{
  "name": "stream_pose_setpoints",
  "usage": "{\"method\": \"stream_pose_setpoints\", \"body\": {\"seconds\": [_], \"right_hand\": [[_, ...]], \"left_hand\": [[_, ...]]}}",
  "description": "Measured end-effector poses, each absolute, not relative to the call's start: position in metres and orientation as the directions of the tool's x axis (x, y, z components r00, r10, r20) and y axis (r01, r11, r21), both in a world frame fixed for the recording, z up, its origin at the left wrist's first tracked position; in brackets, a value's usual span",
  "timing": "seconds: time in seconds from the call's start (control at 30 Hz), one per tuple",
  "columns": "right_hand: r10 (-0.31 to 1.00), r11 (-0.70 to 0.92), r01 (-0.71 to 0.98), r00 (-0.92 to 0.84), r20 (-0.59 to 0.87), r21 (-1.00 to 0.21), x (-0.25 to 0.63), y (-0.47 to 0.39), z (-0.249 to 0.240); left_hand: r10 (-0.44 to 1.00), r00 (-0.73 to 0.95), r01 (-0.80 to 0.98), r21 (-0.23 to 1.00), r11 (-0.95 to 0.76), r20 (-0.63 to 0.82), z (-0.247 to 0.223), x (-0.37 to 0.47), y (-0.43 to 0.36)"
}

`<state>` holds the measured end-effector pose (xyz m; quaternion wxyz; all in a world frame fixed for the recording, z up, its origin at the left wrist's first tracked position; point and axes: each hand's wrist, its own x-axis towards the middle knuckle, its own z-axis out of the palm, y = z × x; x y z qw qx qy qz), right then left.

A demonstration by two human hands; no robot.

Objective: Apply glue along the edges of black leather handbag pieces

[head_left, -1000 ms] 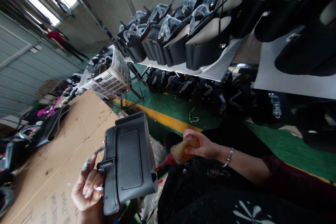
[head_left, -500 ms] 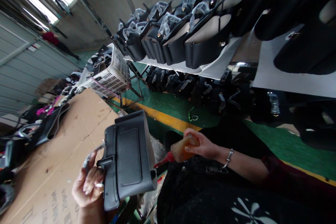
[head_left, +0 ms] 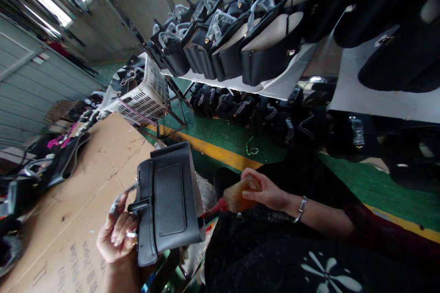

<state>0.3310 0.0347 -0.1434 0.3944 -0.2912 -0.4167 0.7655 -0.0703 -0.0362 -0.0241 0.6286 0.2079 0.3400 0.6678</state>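
Observation:
A black handbag (head_left: 168,199) is held up over the edge of a cardboard-covered table, its flap side towards the left. My left hand (head_left: 118,233) has its fingers wrapped round the bag's plastic-covered handle. In my right hand (head_left: 263,190) is a squeeze bottle (head_left: 240,195) with amber contents and a red nozzle. The nozzle points left, and its dark tip is at the lower right edge of the bag; whether it touches cannot be made out.
Cardboard (head_left: 92,183) covers the table at left, with black bag parts (head_left: 70,160) along its far side. A white basket (head_left: 147,96) stands beyond. Racks with several black handbags (head_left: 268,50) run along the back and right, above a green floor.
The view has shifted slightly. The bag has tilted a little, and its lower end sits slightly higher. Both hands keep their hold.

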Motion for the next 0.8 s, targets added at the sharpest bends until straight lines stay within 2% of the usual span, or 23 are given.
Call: {"method": "stream_pose_setpoints", "body": {"seconds": [0.13, 0.23, 0.5, 0.6, 0.8], "right_hand": [[0.864, -0.315, -0.355, -0.490, -0.112, -0.880, 0.334, 0.032, -0.140], [0.875, -0.273, -0.338, -0.477, -0.086, -0.901, 0.334, 0.033, -0.139], [0.813, -0.193, -0.321, -0.582, 0.032, -0.927, 0.335, 0.027, -0.141], [0.840, -0.103, -0.297, -0.537, 0.076, -0.949, 0.337, 0.028, -0.139], [0.874, 0.148, -0.210, -0.430, 0.227, -0.966, 0.343, 0.032, -0.134]], "left_hand": [[0.976, -0.137, -0.692, 0.721, 0.029, -0.171, -0.022, -0.068, -0.037], [0.985, -0.090, -0.693, 0.720, 0.045, -0.147, -0.021, -0.068, -0.035], [0.995, 0.092, -0.779, 0.620, 0.094, -0.036, -0.024, -0.069, -0.031], [0.995, 0.083, -0.790, 0.604, 0.101, -0.057, -0.024, -0.069, -0.031], [0.996, 0.066, -0.750, 0.655, 0.092, -0.064, -0.019, -0.065, -0.031]]}}
